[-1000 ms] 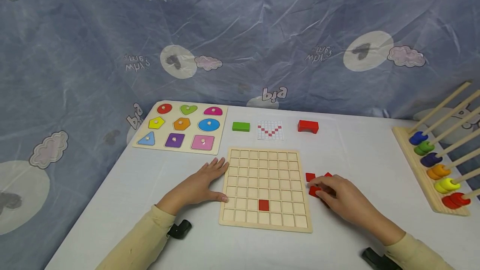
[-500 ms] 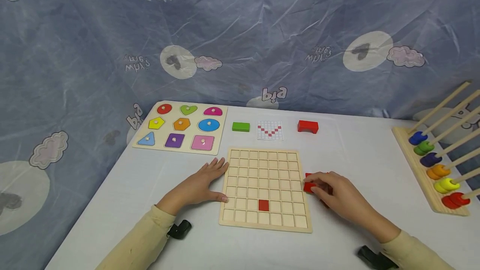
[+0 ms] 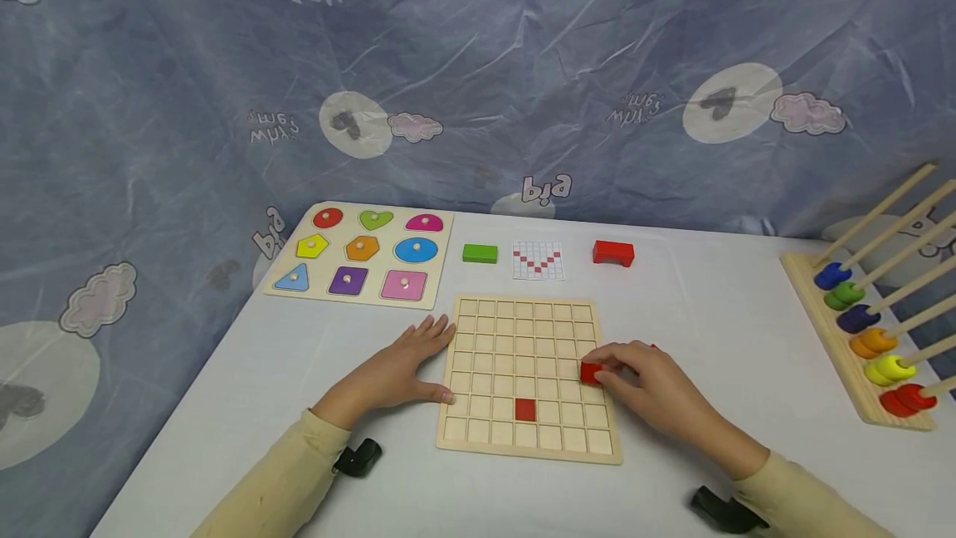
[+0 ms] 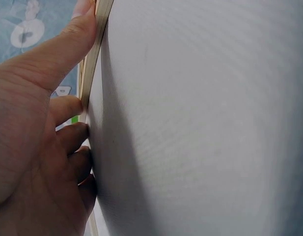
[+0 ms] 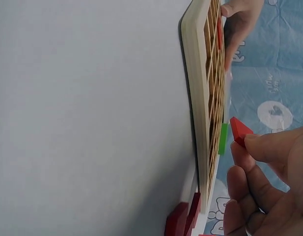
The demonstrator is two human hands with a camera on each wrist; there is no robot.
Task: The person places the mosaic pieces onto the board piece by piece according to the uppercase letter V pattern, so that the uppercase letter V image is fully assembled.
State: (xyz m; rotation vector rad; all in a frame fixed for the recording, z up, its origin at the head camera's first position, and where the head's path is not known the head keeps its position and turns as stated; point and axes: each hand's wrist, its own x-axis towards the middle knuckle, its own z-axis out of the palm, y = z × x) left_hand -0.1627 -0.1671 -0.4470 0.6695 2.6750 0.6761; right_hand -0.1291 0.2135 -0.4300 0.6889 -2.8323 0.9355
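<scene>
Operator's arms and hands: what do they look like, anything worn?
The left hand and right hand are bare; no gloves or rings show. Left sleeve and right sleeve: long, plain, pale beige. A black left unit and black right unit show beside them; no cables or markings discernible.

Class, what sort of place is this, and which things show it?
Probably a play or learning table, perhaps for children: it bears a gridded wooden board, a colourful shape puzzle and a pegged ring stacker.
</scene>
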